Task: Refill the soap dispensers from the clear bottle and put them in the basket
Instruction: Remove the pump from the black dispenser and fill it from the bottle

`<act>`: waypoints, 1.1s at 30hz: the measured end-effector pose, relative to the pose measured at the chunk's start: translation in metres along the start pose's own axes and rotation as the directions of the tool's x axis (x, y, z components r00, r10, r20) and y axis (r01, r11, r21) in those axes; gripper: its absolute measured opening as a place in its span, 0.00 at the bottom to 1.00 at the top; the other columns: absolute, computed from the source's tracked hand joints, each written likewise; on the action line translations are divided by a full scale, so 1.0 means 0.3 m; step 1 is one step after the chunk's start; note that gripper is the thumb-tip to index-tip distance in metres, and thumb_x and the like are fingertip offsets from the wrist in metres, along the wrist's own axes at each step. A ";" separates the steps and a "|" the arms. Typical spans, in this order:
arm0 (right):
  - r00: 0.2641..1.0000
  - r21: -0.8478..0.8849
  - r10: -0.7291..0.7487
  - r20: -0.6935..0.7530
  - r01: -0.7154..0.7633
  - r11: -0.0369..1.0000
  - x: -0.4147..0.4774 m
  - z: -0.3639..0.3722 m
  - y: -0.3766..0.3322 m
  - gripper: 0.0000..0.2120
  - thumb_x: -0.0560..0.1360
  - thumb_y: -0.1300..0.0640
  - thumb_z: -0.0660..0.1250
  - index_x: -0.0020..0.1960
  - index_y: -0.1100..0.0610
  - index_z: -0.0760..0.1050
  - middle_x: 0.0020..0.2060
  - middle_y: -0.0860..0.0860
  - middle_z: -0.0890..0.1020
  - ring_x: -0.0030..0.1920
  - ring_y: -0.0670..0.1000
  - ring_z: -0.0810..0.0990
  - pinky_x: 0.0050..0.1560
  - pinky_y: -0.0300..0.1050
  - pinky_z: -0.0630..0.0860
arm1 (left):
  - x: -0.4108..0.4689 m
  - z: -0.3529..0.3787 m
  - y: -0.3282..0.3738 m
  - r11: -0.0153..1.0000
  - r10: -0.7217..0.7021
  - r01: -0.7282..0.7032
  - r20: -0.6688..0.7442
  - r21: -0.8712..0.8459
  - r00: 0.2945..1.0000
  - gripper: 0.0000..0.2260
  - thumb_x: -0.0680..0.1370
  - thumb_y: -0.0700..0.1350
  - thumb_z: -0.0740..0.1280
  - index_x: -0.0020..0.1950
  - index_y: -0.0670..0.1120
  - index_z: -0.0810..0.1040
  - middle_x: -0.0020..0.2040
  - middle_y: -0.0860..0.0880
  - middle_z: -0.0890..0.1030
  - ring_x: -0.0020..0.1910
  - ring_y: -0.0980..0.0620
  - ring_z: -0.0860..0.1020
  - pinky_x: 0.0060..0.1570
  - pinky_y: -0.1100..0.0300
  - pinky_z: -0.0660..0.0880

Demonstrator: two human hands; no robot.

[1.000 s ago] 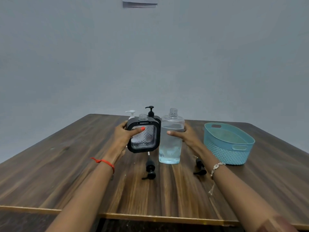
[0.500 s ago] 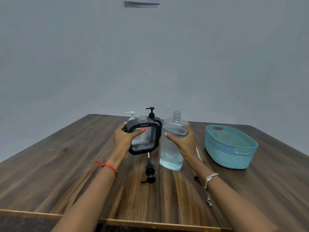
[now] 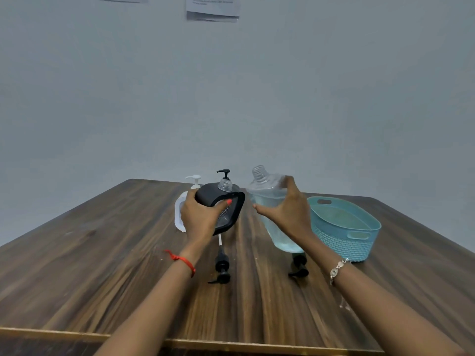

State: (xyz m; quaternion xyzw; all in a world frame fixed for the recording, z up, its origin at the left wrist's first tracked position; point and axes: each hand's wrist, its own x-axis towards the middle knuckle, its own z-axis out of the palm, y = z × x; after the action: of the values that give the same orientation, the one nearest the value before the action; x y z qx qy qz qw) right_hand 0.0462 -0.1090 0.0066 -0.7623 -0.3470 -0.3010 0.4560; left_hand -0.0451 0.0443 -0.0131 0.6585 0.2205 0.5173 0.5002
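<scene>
My left hand (image 3: 199,217) grips a black square soap dispenser (image 3: 226,201) with a clear open neck, tilted toward me. In my right hand (image 3: 288,211) is the clear bottle (image 3: 270,199), capless, lifted off the table and leaning left so its mouth nears the dispenser's neck. Bluish liquid fills its lower part. A white pump dispenser (image 3: 180,214) stands behind my left hand. Another black pump top (image 3: 224,173) shows behind the held dispenser. The teal basket (image 3: 344,242) sits empty to the right.
Two loose black pump heads lie on the wooden table (image 3: 102,253): one (image 3: 221,268) below the held dispenser, one (image 3: 298,265) under the raised bottle. Papers hang on the grey wall behind. The table's near edge runs across the bottom.
The clear bottle has been lifted off the table and tipped leftward toward the dispenser. The black dispenser has tilted further back, its top now facing me.
</scene>
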 end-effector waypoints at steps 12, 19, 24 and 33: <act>0.974 -0.351 -0.203 0.103 0.227 0.909 -0.006 -0.046 -0.024 0.37 0.62 0.47 0.75 0.65 0.62 0.67 0.53 0.56 0.79 0.50 0.60 0.78 0.40 0.50 0.74 | -0.071 0.035 0.043 0.989 0.126 -0.120 -0.065 0.081 0.990 0.26 0.61 0.51 0.79 0.53 0.42 0.75 0.47 0.46 0.80 0.48 0.46 0.77 0.47 0.54 0.72; 0.948 -0.512 -0.277 0.155 0.317 0.798 -0.004 -0.036 0.005 0.37 0.57 0.46 0.77 0.59 0.63 0.72 0.44 0.56 0.80 0.37 0.58 0.79 0.29 0.42 0.67 | -0.091 0.054 0.026 0.973 0.197 -0.186 -0.068 0.135 0.978 0.25 0.60 0.57 0.77 0.49 0.46 0.76 0.43 0.49 0.80 0.46 0.46 0.77 0.51 0.47 0.72; 0.939 -0.565 -0.294 0.179 0.343 0.751 0.000 -0.033 0.014 0.38 0.55 0.46 0.78 0.57 0.65 0.73 0.40 0.57 0.80 0.33 0.57 0.78 0.26 0.43 0.71 | -0.093 0.058 0.023 0.972 0.192 -0.181 -0.061 0.152 0.979 0.25 0.61 0.57 0.77 0.48 0.44 0.75 0.44 0.48 0.80 0.47 0.45 0.76 0.52 0.46 0.71; 0.918 -0.632 -0.335 0.213 0.391 0.669 0.024 -0.035 0.020 0.41 0.50 0.43 0.81 0.55 0.62 0.72 0.39 0.54 0.80 0.31 0.55 0.77 0.25 0.44 0.72 | -0.106 0.058 0.020 0.980 0.172 -0.164 -0.066 0.115 0.983 0.24 0.61 0.55 0.78 0.49 0.44 0.75 0.46 0.48 0.81 0.49 0.45 0.77 0.53 0.50 0.68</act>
State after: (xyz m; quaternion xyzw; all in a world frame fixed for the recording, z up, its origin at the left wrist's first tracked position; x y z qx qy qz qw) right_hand 0.0536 -0.1186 0.0135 -0.8005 -0.3794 -0.4583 0.0722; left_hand -0.0423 0.0086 -0.0217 0.6811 0.2107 0.5693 0.4095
